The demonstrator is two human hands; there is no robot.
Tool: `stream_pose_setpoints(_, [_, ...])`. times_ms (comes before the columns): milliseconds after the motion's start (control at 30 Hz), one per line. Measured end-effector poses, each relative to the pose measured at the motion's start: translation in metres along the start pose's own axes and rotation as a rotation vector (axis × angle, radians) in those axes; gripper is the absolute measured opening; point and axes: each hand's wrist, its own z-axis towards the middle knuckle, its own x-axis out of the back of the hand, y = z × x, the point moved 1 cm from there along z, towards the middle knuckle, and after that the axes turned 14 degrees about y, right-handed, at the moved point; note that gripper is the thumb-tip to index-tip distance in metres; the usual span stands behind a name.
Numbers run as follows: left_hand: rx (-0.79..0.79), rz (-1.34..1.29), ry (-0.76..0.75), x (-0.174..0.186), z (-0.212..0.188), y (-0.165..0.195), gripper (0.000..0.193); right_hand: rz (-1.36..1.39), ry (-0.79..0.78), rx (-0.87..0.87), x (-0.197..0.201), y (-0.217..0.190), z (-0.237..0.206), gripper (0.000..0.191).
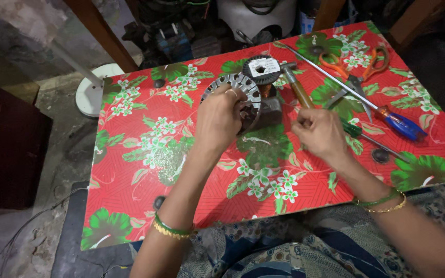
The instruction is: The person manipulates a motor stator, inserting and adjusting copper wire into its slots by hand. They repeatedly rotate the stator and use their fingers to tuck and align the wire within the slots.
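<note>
A: Down at the near edge, both forearms come in over the red floral-print tabletop, bangles on each wrist. The left hand is curled around the round grey slotted metal stator core, fingers gripping its rim, holding it tilted up on edge.

B: And the right hand?

A: Closed in a fist around the brown wooden-handled hammer; the handle runs up and away from the knuckles, the steel head just right of the core.

B: How far along, would you say?

A: My judgement: midway. The core's slots look bare, no windings visible, and a dark block sits beside it, under the left fingertips. What's left I can't read from here.

B: Further out?

A: Beyond the left hand, touching the core's far side, a black disc with a white label. Right of the right hand, a blue-handled screwdriver, a long steel rod, then orange-handled scissors at the far corner.
</note>
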Motion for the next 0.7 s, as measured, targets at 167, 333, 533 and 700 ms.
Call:
stream_pose_setpoints(167, [-0.338,-0.044,0.047,0.000,-0.032,0.037,0.031,0.039,-0.196,-0.075,0.007,-0.017,-0.018,0.013])
stream_pose_setpoints(333, [-0.433,-0.047,-0.100,-0.003,-0.065,0.059,0.046,0.273,-0.442,-0.073,0.026,-0.028,-0.026,0.007])
stream_pose_setpoints(533, [-0.204,-0.146,0.019,-0.001,-0.071,0.055,0.021,0.656,-0.429,-0.059,0.040,-0.026,-0.001,0.012])
stream_pose_setpoints(700, [-0.040,-0.433,0.101,0.009,-0.069,0.051,0.018,0.758,-0.399,-0.002,0.007,-0.038,0.002,0.028])
